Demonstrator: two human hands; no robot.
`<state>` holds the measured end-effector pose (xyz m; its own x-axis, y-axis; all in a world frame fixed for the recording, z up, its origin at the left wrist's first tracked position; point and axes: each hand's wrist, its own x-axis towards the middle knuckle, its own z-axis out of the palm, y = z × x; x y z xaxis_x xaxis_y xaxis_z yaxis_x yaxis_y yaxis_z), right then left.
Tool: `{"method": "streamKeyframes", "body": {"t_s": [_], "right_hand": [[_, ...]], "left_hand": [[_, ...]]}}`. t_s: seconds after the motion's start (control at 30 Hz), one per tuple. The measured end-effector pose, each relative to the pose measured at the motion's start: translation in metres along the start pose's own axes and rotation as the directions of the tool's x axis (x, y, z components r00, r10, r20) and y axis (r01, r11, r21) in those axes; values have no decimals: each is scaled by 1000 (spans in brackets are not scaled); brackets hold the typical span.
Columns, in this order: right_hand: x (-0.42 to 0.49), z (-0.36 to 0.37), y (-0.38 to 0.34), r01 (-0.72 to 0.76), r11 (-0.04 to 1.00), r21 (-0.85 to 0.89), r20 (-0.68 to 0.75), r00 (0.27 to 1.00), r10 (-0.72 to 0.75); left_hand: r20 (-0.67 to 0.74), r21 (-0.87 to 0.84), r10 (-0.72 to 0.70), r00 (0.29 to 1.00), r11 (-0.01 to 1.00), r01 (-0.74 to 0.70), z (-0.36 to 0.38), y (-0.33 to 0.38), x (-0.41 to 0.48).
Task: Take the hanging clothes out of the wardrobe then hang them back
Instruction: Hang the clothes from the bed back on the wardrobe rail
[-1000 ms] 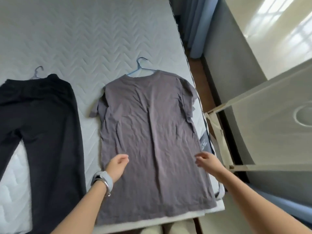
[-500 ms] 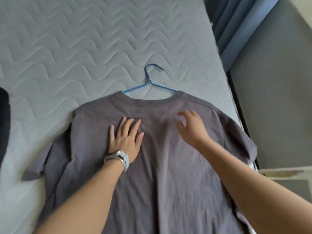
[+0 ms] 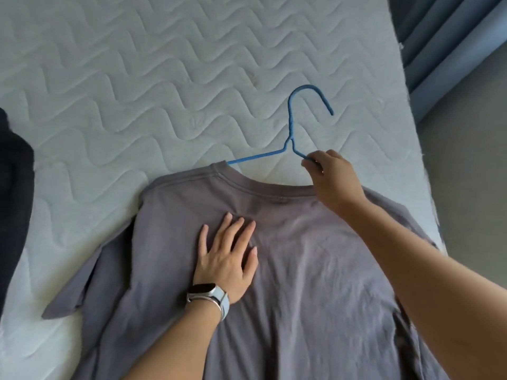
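A grey T-shirt lies flat on the white quilted mattress, back up, collar toward the far side. A blue wire hanger sticks out of the collar, its hook pointing away from me. My right hand pinches the hanger's right arm just beyond the collar. My left hand, with a watch on the wrist, presses flat on the shirt's upper back, fingers spread. The hanger's lower part is hidden inside the shirt.
A dark garment lies at the left edge of the mattress. Blue curtains hang at the top right beside a grey wall. The mattress edge runs down the right side.
My right hand has moved from the shirt's shoulder up past the collar and taken hold of the hanger's arm. My left hand stays pressed on the shirt. The view has moved closer.
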<state>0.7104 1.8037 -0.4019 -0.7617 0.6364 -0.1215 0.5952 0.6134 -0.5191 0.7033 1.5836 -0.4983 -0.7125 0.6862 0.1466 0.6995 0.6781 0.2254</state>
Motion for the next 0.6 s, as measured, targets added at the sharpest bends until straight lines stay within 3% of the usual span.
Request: {"method": "streamKeyframes", "body": {"t_s": [0.1,0.17,0.27,0.33,0.43,0.53,0.6], "right_hand": [[-52,-26,-7,21,1000,-23,8,1000,-20],[-91,-42,-10,2,1000,-9,47,999,-1],[-148,-67,-20,-62,989,138,134,990,43],[-182,-91,-38,-156,932,327,161,981,107],[-228,-129,-88,-192,857,478,183,976,116],[-267,-172,-156,-119,838,532,219,976,-1],[-296,-204,-201,-79,783,617,230,970,-83]], "left_hand": [[46,-15,-22,999,1000,23,-13,3,1],[177,-40,-59,982,997,67,-30,4,-1],[354,-284,-91,931,938,199,-78,12,-27],[292,-531,-15,956,829,175,-122,24,-65],[201,-742,17,979,655,141,-214,55,-114],[50,-810,28,998,586,24,-317,75,-116],[-1,-847,-110,994,529,58,-391,80,-106]]}}
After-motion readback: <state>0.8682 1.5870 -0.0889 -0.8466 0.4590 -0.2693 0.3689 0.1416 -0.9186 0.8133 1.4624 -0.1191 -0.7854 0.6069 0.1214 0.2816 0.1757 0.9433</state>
